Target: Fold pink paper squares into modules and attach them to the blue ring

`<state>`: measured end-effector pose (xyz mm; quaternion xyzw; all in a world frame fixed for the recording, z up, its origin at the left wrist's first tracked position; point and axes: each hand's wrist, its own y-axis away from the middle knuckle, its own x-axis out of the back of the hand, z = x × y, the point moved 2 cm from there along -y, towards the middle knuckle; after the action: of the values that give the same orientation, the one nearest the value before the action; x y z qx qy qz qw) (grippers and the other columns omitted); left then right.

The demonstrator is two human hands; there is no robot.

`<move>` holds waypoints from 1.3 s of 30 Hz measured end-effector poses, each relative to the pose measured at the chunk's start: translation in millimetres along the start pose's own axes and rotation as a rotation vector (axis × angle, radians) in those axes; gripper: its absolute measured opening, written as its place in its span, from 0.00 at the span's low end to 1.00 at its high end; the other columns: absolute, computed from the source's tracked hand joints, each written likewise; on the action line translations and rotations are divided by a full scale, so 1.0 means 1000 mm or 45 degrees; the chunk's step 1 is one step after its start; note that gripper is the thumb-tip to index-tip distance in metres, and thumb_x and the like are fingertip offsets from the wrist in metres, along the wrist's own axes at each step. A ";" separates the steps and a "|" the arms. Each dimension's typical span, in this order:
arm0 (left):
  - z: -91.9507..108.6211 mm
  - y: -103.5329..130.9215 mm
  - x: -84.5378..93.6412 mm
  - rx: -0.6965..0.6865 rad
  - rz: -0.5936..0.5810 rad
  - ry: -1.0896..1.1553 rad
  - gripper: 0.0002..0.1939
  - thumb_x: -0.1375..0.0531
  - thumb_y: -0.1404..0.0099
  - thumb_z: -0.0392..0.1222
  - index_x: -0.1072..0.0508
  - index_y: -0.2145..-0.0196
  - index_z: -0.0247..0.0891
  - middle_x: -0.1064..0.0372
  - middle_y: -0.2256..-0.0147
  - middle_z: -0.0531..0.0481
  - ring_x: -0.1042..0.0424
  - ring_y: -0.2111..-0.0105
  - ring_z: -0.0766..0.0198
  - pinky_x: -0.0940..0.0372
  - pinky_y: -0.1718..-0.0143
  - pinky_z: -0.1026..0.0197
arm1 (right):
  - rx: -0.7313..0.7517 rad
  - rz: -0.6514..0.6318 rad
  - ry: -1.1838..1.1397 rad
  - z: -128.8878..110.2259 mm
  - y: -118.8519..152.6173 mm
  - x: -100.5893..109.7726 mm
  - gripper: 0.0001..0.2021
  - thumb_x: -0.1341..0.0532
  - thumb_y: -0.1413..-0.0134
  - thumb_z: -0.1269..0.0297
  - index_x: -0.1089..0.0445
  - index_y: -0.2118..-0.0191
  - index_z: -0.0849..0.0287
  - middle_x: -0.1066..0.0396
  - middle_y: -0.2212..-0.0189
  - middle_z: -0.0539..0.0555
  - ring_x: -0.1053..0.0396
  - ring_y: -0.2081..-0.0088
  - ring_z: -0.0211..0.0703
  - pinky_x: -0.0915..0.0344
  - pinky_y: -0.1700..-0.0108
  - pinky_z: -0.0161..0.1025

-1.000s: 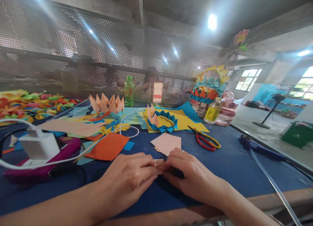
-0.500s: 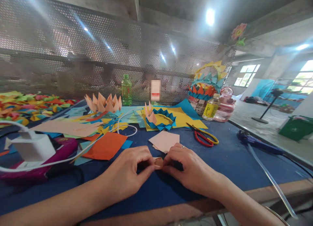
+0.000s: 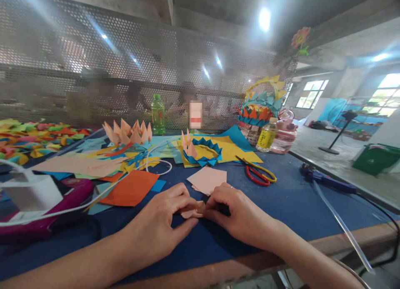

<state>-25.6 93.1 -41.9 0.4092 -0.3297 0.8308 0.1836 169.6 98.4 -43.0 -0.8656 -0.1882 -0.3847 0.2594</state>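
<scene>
A small folded piece of peach paper (image 3: 193, 211) lies between my hands near the table's front. My left hand (image 3: 170, 216) has its thumb and fingers around the paper's left part, the thumb a little apart from it. My right hand (image 3: 236, 212) pinches the paper's right end. Just beyond it is a stack of pale pink paper squares (image 3: 208, 180). Farther back, a blue zigzag paper ring (image 3: 208, 158) with several peach points (image 3: 189, 146) on its left side rests on yellow paper (image 3: 239, 149). A peach pointed crown (image 3: 126, 135) stands to the left.
Red and yellow scissors (image 3: 258, 175) and a blue glue gun (image 3: 331, 183) lie to the right. Orange paper (image 3: 133, 188), a white charger (image 3: 33, 193) and its cable are at left. Bottles (image 3: 267, 135) stand behind beside a stack of paper crowns (image 3: 256, 116).
My left thumb has come slightly away, and more of the folded peach paper shows between my hands. The whole view has shifted slightly.
</scene>
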 end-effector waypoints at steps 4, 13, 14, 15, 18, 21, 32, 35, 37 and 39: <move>0.001 0.000 0.000 -0.011 0.004 -0.010 0.06 0.41 0.36 0.34 0.27 0.71 0.37 0.38 0.69 0.53 0.34 0.70 0.68 0.40 0.69 0.66 | -0.002 -0.005 0.006 -0.001 0.001 0.000 0.07 0.37 0.41 0.64 0.30 0.70 0.59 0.27 0.70 0.52 0.34 0.65 0.41 0.39 0.63 0.37; -0.008 -0.004 -0.002 0.062 -0.001 0.085 0.12 0.42 0.32 0.40 0.27 0.74 0.37 0.34 0.69 0.53 0.33 0.69 0.67 0.40 0.67 0.65 | -0.068 -0.011 0.061 -0.001 -0.003 0.000 0.07 0.36 0.44 0.64 0.27 0.72 0.58 0.29 0.72 0.52 0.34 0.65 0.41 0.40 0.64 0.37; -0.008 -0.005 -0.002 0.095 -0.015 0.107 0.11 0.42 0.32 0.40 0.27 0.73 0.37 0.33 0.69 0.53 0.32 0.69 0.67 0.40 0.67 0.65 | -0.075 -0.010 0.069 -0.001 -0.004 0.000 0.07 0.36 0.45 0.64 0.27 0.72 0.58 0.29 0.72 0.52 0.34 0.65 0.41 0.40 0.64 0.37; -0.007 -0.006 -0.002 0.127 -0.028 0.123 0.11 0.42 0.33 0.39 0.27 0.73 0.37 0.33 0.70 0.53 0.32 0.69 0.67 0.40 0.67 0.65 | -0.081 -0.007 0.072 -0.001 -0.004 0.000 0.06 0.35 0.45 0.65 0.27 0.72 0.58 0.29 0.72 0.52 0.34 0.66 0.41 0.40 0.64 0.37; -0.004 -0.008 -0.001 0.188 -0.043 0.131 0.11 0.43 0.33 0.39 0.28 0.73 0.37 0.33 0.71 0.54 0.33 0.70 0.66 0.41 0.68 0.65 | -0.089 -0.006 0.071 -0.001 -0.005 0.000 0.07 0.36 0.45 0.65 0.28 0.73 0.59 0.29 0.72 0.51 0.34 0.66 0.41 0.41 0.64 0.37; -0.002 -0.010 -0.001 0.205 -0.054 0.110 0.11 0.44 0.33 0.38 0.29 0.74 0.37 0.33 0.72 0.53 0.33 0.70 0.66 0.41 0.68 0.64 | -0.101 -0.012 0.101 -0.002 -0.005 0.001 0.12 0.39 0.41 0.62 0.31 0.75 0.59 0.30 0.74 0.51 0.34 0.67 0.41 0.43 0.65 0.37; -0.002 -0.013 -0.003 0.293 -0.082 0.092 0.09 0.44 0.38 0.37 0.32 0.76 0.36 0.33 0.73 0.52 0.33 0.71 0.65 0.41 0.67 0.63 | -0.178 0.011 0.140 -0.001 -0.005 -0.002 0.11 0.37 0.43 0.60 0.33 0.73 0.58 0.30 0.74 0.49 0.36 0.67 0.41 0.45 0.65 0.36; 0.000 -0.013 -0.002 0.330 -0.087 0.103 0.09 0.44 0.39 0.37 0.32 0.76 0.36 0.33 0.72 0.52 0.32 0.70 0.64 0.41 0.67 0.63 | -0.164 0.020 0.124 -0.001 -0.004 -0.002 0.10 0.36 0.43 0.61 0.34 0.72 0.58 0.31 0.74 0.48 0.37 0.67 0.39 0.45 0.65 0.36; 0.000 -0.013 -0.001 0.343 -0.095 0.121 0.09 0.43 0.39 0.37 0.32 0.76 0.36 0.33 0.72 0.52 0.33 0.70 0.64 0.41 0.67 0.63 | -0.163 0.023 0.108 0.000 -0.004 -0.002 0.09 0.36 0.43 0.61 0.34 0.71 0.58 0.32 0.74 0.47 0.37 0.67 0.39 0.46 0.65 0.36; 0.001 -0.013 0.000 0.359 -0.096 0.141 0.08 0.43 0.39 0.37 0.32 0.76 0.36 0.33 0.72 0.52 0.33 0.70 0.64 0.40 0.67 0.62 | -0.162 0.021 0.100 0.001 -0.004 -0.002 0.09 0.37 0.43 0.61 0.34 0.69 0.57 0.32 0.73 0.48 0.37 0.66 0.40 0.46 0.65 0.36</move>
<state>-17.6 101.9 -36.5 0.3964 -0.1834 0.8827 0.1735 167.0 101.7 -44.4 -0.8661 -0.1461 -0.4275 0.2143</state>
